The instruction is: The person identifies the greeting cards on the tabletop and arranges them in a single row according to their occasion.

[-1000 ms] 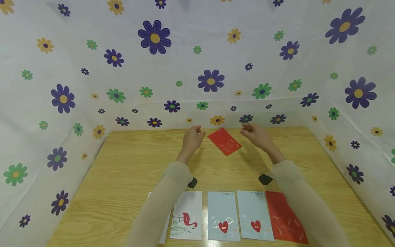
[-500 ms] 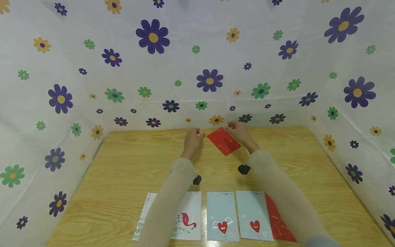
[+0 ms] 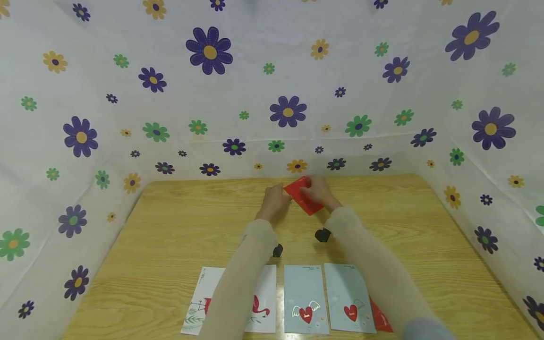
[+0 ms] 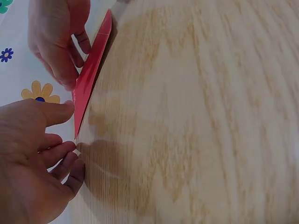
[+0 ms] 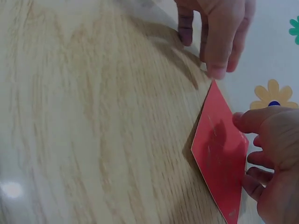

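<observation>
A red card (image 3: 310,206) with thin pale marks lies turned at an angle on the wooden table near its far edge. My left hand (image 3: 273,203) is at the card's left corner. In the left wrist view its thumb and fingers are apart, with fingertips right by the tip of the card (image 4: 88,88). Over the card's far right side is my right hand (image 3: 320,192), slightly blurred. The right wrist view has the thumb of the right hand (image 5: 280,144) at the edge of the red card (image 5: 217,156), other fingers loosely bent along that same edge.
Along the table's near side runs a row: white flamingo cards (image 3: 267,302), a pale blue card with a winged heart (image 3: 303,283), another blue heart card (image 3: 344,283) and a red card (image 3: 379,317). My sleeves partly cover the row. Flower-printed cloth (image 3: 250,94) walls the table.
My right hand has moved left, from beside the red card to over its right side. The left hand has come slightly right and nearer, to the card's left corner.
</observation>
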Action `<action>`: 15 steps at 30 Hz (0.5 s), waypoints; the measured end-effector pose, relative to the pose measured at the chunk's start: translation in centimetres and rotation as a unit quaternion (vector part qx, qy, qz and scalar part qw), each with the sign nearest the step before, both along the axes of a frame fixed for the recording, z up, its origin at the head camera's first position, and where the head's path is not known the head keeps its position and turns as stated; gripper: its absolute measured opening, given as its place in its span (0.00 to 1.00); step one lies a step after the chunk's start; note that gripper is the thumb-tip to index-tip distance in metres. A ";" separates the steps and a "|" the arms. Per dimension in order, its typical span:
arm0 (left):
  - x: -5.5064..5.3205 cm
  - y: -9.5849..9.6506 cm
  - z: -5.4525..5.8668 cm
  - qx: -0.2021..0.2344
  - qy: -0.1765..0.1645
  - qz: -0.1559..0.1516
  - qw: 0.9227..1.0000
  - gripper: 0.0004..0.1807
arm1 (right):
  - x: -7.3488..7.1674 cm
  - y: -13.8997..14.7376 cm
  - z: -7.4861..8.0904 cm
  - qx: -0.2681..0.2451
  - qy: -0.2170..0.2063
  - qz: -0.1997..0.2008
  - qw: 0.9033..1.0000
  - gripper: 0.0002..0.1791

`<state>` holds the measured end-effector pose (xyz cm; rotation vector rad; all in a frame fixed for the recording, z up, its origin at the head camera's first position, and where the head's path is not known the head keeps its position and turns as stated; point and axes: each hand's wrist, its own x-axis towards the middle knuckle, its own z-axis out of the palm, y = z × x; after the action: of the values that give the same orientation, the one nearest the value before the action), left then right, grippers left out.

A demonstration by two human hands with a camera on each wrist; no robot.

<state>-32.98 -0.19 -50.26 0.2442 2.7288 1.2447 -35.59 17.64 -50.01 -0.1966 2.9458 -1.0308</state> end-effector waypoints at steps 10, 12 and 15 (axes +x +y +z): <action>0.3 0.9 -0.3 -0.117 0.031 -0.017 0.993 0.35 | 0.2 -0.9 -0.4 0.060 0.019 -0.021 0.998 0.26; 0.3 1.0 -0.4 -0.138 0.045 -0.022 0.989 0.35 | 0.2 -1.1 -0.3 0.052 0.009 -0.027 0.998 0.29; 0.3 1.1 -0.4 -0.156 0.056 -0.026 0.986 0.34 | 0.3 -1.1 -0.3 0.033 -0.010 -0.034 0.999 0.33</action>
<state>-32.65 0.89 -50.69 0.3568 2.9391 0.7970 -35.31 16.58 -50.28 -0.0866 2.9825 -0.9334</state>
